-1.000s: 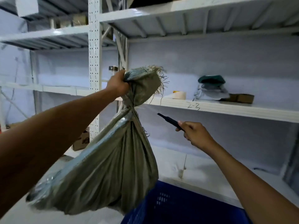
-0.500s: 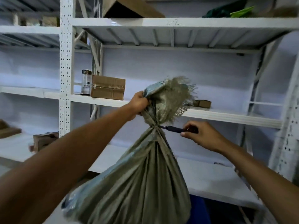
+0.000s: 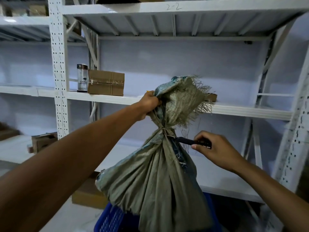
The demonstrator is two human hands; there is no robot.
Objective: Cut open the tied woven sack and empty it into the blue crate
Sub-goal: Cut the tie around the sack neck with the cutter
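A grey-green woven sack (image 3: 155,178) hangs in the air, tied at its neck with string (image 3: 164,131). My left hand (image 3: 149,103) grips the frayed top of the sack above the tie. My right hand (image 3: 212,148) holds a black-handled cutter (image 3: 189,141), whose tip touches the tied neck from the right. Below the sack, part of the blue crate (image 3: 109,218) shows at the bottom edge; most of it is hidden by the sack.
White metal shelving (image 3: 234,109) fills the view behind. A cardboard box (image 3: 106,84) and a clear jar (image 3: 82,77) stand on the middle shelf at left. Another cardboard box (image 3: 87,196) sits low, and a perforated upright (image 3: 58,64) stands at left.
My right hand brought the cutter from clear of the sack up to the tied neck. The sack and my left hand shifted right in view as the head turned.
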